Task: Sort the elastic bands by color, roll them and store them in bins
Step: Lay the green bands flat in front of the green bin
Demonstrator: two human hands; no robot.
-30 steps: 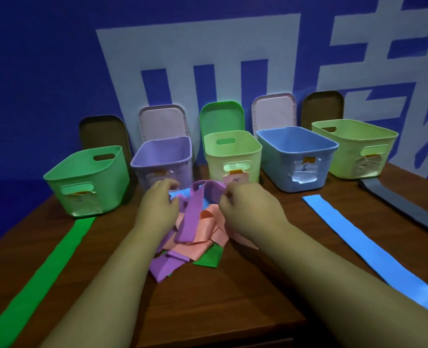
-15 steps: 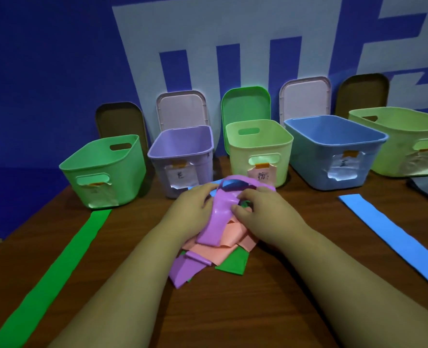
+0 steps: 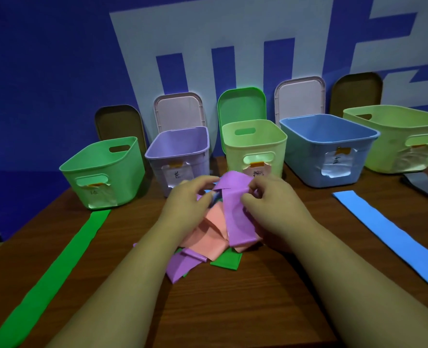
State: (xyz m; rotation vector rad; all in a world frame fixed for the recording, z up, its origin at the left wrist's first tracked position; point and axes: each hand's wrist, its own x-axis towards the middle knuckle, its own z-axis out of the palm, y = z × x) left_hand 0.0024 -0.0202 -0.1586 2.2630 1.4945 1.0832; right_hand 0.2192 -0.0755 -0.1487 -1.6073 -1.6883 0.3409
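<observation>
Two hands are logged above a wooden table (image 3: 233,310).

Left hand (image 3: 187,199): fingers are curled and one edge of a purple band (image 3: 235,212) is pinched.
Right hand (image 3: 270,204): thumb and fingers are closed on the opposite edge of the same band.
The purple band is held raised between the two hands. Its lower end is draped onto a mixed pile directly beneath them.

Pile contents:
- A pink band (image 3: 210,234) is spread below the left hand.
- A folded green piece (image 3: 226,261) and a second purple piece (image 3: 180,266) lie at the near edge, between the forearms.
- A blue scrap (image 3: 213,195) is glimpsed by the left fingertips.

Laid flat:
- A long green band (image 3: 57,272) is placed well left of the left hand.
- A long blue band (image 3: 396,237) is placed well right of the right hand.
- A grey band (image 3: 423,187) lies further right, cut off by the frame edge.

Five open bins are ranged beyond the hands, from left to right: green bin (image 3: 122,177), purple bin (image 3: 177,155), pale yellow bin (image 3: 235,151), blue bin (image 3: 305,156), lime bin (image 3: 388,146). Paper labels are taped to the fronts, but the writing cannot be read.

Five lids, among them a green lid (image 3: 241,102), are propped behind the bins against a blue wall (image 3: 32,71).
</observation>
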